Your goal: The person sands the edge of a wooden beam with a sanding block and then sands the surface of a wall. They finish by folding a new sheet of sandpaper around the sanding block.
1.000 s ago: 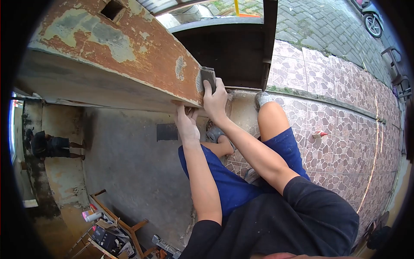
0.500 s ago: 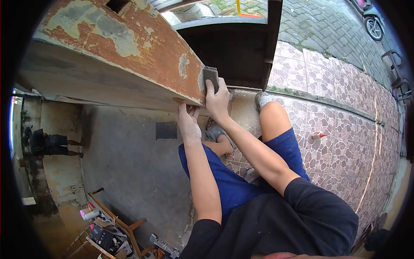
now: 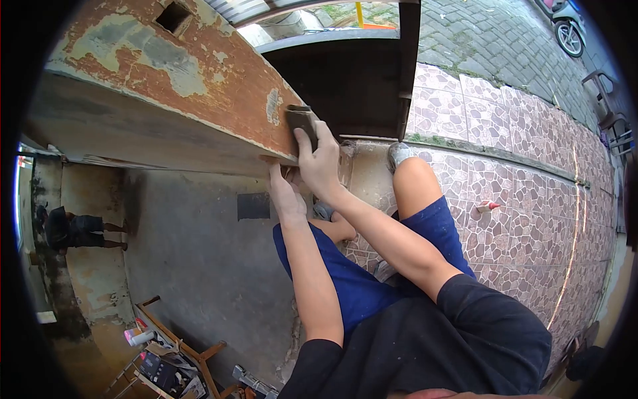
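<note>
A wooden door (image 3: 219,93) with patchy, peeling orange-brown paint on its edge stretches from the upper left towards me. A rectangular hole (image 3: 174,18) is cut into that edge. My right hand (image 3: 320,159) is closed around a dark grey sanding block (image 3: 301,121), which is pressed flat on the painted edge near the door's near end. Below it, my left hand (image 3: 287,196) grips the door's lower corner, its fingers partly hidden by the wood.
A dark square sheet (image 3: 254,206) lies on the concrete floor. A glue bottle (image 3: 488,207) stands on the patterned tiles to the right. Tools and boxes (image 3: 159,366) crowd the lower left. Another person (image 3: 73,228) is at far left. A dark frame (image 3: 407,73) rises beyond the door.
My right hand has slid the sanding block a little up and left along the door's edge. My left hand keeps its place at the corner. The whole view has shifted slightly.
</note>
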A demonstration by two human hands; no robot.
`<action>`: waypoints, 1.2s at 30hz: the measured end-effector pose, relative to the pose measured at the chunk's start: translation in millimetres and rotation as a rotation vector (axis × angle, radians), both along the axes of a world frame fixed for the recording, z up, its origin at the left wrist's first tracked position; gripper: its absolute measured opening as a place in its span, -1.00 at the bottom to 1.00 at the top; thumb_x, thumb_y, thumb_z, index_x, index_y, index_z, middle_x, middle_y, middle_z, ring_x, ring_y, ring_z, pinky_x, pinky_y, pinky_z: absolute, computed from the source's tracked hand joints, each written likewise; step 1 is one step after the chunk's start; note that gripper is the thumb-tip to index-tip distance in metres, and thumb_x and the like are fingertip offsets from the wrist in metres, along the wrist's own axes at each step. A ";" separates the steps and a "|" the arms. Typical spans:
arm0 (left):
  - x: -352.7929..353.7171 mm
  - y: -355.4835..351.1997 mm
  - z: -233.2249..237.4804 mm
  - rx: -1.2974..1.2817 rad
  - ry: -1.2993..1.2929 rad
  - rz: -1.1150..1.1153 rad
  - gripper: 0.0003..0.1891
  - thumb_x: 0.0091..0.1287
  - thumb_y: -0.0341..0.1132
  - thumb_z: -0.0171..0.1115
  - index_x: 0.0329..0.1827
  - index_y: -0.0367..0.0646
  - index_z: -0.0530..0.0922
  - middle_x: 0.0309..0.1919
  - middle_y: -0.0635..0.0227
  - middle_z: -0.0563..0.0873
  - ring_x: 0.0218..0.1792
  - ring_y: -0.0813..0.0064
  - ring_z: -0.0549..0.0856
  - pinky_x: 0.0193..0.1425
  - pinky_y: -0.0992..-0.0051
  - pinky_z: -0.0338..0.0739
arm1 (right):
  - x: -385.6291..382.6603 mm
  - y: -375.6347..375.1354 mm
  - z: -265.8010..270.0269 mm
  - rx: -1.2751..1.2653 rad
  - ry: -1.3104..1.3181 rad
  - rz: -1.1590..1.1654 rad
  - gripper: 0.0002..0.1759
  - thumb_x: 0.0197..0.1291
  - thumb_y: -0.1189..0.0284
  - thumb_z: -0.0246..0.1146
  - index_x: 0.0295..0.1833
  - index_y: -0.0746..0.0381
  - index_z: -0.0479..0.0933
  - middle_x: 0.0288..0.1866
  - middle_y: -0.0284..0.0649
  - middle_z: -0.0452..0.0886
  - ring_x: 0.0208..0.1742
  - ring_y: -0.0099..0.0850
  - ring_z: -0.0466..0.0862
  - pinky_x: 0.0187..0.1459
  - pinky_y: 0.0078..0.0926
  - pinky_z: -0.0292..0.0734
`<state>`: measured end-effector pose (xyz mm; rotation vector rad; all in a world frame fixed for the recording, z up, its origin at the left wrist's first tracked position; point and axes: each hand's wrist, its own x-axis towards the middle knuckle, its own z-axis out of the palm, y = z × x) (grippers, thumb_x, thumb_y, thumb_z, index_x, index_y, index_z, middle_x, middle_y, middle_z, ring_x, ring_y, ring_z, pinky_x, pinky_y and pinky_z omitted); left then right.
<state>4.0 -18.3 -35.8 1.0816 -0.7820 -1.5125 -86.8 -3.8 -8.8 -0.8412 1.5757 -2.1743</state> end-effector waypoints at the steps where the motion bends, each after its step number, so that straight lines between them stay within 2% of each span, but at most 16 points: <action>1: 6.1 -4.7 -6.6 -0.055 -0.006 -0.112 -0.23 0.58 0.12 0.18 0.61 -0.29 0.23 0.38 -0.02 0.41 0.44 0.06 0.45 0.55 0.12 0.44 | 5.9 8.4 24.1 -0.077 0.060 0.044 -0.82 0.39 0.51 0.31 0.02 0.35 0.55 -0.16 0.16 0.66 -0.12 0.16 0.70 -0.09 -0.07 0.56; 4: 17.7 -10.4 -8.9 -0.181 -0.029 -0.325 -0.16 0.55 0.20 0.21 0.65 -0.25 0.21 0.47 0.05 0.39 0.48 0.09 0.43 0.53 0.16 0.45 | 8.5 5.3 25.2 -0.175 0.152 0.019 -0.83 0.40 0.53 0.29 0.02 0.39 0.54 -0.12 0.15 0.65 -0.07 0.15 0.68 -0.04 -0.06 0.55; 6: 8.0 -4.0 -1.4 0.029 0.012 -0.045 -0.17 0.56 0.15 0.23 0.64 -0.27 0.21 0.46 0.02 0.39 0.48 0.09 0.43 0.56 0.15 0.42 | -6.0 -11.8 -15.2 0.021 0.048 -0.047 -0.79 0.43 0.46 0.27 0.02 0.39 0.54 -0.15 0.16 0.67 -0.08 0.18 0.69 -0.05 -0.03 0.56; 8: 2.0 -1.1 2.7 0.018 0.013 -0.004 -0.32 0.63 0.03 0.11 0.54 -0.36 0.28 0.34 -0.05 0.44 0.41 0.07 0.48 0.60 0.08 0.40 | -22.4 -27.9 -97.8 0.395 -0.071 -0.073 -0.73 0.50 0.34 0.24 -0.02 0.37 0.54 -0.20 0.18 0.72 -0.14 0.15 0.74 -0.09 -0.06 0.58; 11: 1.5 -3.8 9.4 0.023 -0.005 -0.008 -0.33 0.64 0.04 0.09 0.54 -0.37 0.28 0.33 -0.06 0.45 0.43 0.05 0.46 0.63 0.06 0.37 | -11.1 -32.8 -127.5 0.491 -0.057 -0.136 -0.69 0.50 0.28 0.24 -0.04 0.37 0.54 -0.18 0.21 0.73 -0.11 0.17 0.75 -0.09 -0.01 0.57; 14: -0.2 -0.3 5.6 0.062 -0.009 0.034 -0.36 0.65 0.03 0.05 0.54 -0.34 0.31 0.32 0.01 0.50 0.41 0.09 0.49 0.58 0.10 0.42 | -4.7 -12.3 -34.2 0.165 -0.073 -0.054 -0.76 0.47 0.37 0.25 -0.07 0.38 0.53 -0.19 0.18 0.68 -0.11 0.21 0.70 -0.08 0.00 0.55; 17: 2.1 -0.7 6.7 -0.076 0.054 -0.150 -0.42 0.68 0.01 -0.01 0.53 -0.27 0.36 0.27 0.20 0.59 0.30 0.24 0.60 0.42 0.22 0.51 | 4.1 -3.2 24.7 -0.123 0.112 -0.054 -0.84 0.37 0.51 0.33 -0.03 0.34 0.55 -0.21 0.11 0.65 -0.15 0.16 0.67 -0.12 -0.05 0.54; 20: 7.0 0.9 9.7 0.023 -0.057 -0.057 -0.41 0.68 0.00 0.01 0.54 -0.29 0.33 0.30 0.13 0.56 0.34 0.20 0.57 0.46 0.18 0.51 | -1.7 -15.4 -0.6 -0.141 0.102 -0.084 -0.84 0.40 0.50 0.31 -0.01 0.33 0.55 -0.21 0.08 0.65 -0.16 0.15 0.67 -0.13 -0.06 0.54; 23: 5.6 -0.9 4.2 0.028 -0.014 -0.017 -0.37 0.67 0.01 0.05 0.55 -0.32 0.29 0.33 0.06 0.51 0.38 0.11 0.52 0.50 0.09 0.47 | -18.6 -32.7 -91.2 0.295 -0.068 -0.101 -0.77 0.50 0.36 0.23 -0.04 0.36 0.54 -0.18 0.14 0.71 -0.13 0.18 0.72 -0.12 0.00 0.56; 26: -0.1 0.0 9.3 0.022 0.017 -0.003 -0.37 0.67 0.00 0.05 0.56 -0.32 0.27 0.35 0.06 0.49 0.41 0.12 0.50 0.53 0.11 0.45 | -14.0 -30.7 -85.9 0.329 -0.051 -0.108 -0.75 0.50 0.34 0.23 -0.05 0.36 0.54 -0.16 0.15 0.71 -0.12 0.18 0.72 -0.10 0.02 0.57; 28: 3.4 -0.2 4.9 0.030 0.029 -0.004 -0.39 0.68 -0.02 0.04 0.57 -0.31 0.27 0.35 0.10 0.49 0.41 0.18 0.50 0.54 0.16 0.44 | -5.0 -16.7 -22.2 0.045 -0.029 -0.049 -0.81 0.46 0.43 0.25 -0.01 0.36 0.56 -0.17 0.12 0.69 -0.12 0.15 0.71 -0.12 -0.01 0.56; 30: 14.7 -13.3 -24.5 -0.186 0.056 -0.198 -0.45 0.71 -0.11 0.02 0.58 -0.27 0.28 0.38 0.20 0.50 0.41 0.32 0.52 0.53 0.30 0.44 | 0.7 -3.5 37.8 -0.246 0.200 -0.002 -0.84 0.35 0.55 0.33 -0.02 0.34 0.55 -0.19 0.10 0.64 -0.15 0.09 0.67 -0.10 -0.07 0.54; 31: 21.3 -23.4 -40.5 -0.269 0.109 -0.358 -0.32 0.73 0.08 -0.09 0.66 -0.29 0.18 0.50 0.22 0.46 0.47 0.37 0.51 0.51 0.33 0.43 | 1.3 3.3 57.9 -0.290 0.254 0.019 -0.83 0.33 0.56 0.34 -0.03 0.34 0.55 -0.19 0.09 0.63 -0.14 0.09 0.67 -0.10 -0.09 0.54; 32: 17.7 -19.1 -29.7 -0.276 0.111 -0.353 -0.32 0.73 0.08 -0.09 0.66 -0.29 0.18 0.50 0.22 0.46 0.47 0.37 0.51 0.51 0.33 0.43 | 2.7 6.3 70.3 -0.339 0.308 0.042 -0.83 0.32 0.57 0.35 -0.03 0.34 0.54 -0.18 0.09 0.63 -0.13 0.08 0.67 -0.09 -0.11 0.55; 34: 6.5 -4.2 1.0 -0.151 -0.066 -0.181 -0.30 0.70 0.10 -0.01 0.65 -0.25 0.21 0.47 0.22 0.47 0.43 0.31 0.54 0.48 0.30 0.47 | -2.1 -6.5 51.0 -0.271 0.271 0.004 -0.84 0.37 0.56 0.32 0.00 0.36 0.54 -0.20 0.07 0.66 -0.18 -0.02 0.70 -0.11 -0.16 0.58; 36: 11.9 -4.7 -1.8 0.055 0.012 -0.062 -0.29 0.59 0.01 0.23 0.63 -0.23 0.24 0.38 0.17 0.49 0.38 0.21 0.53 0.43 0.27 0.53 | -20.6 -26.9 14.3 -0.099 0.151 -0.051 -0.83 0.47 0.48 0.26 0.02 0.38 0.55 -0.24 0.05 0.72 -0.25 -0.12 0.75 -0.17 -0.20 0.61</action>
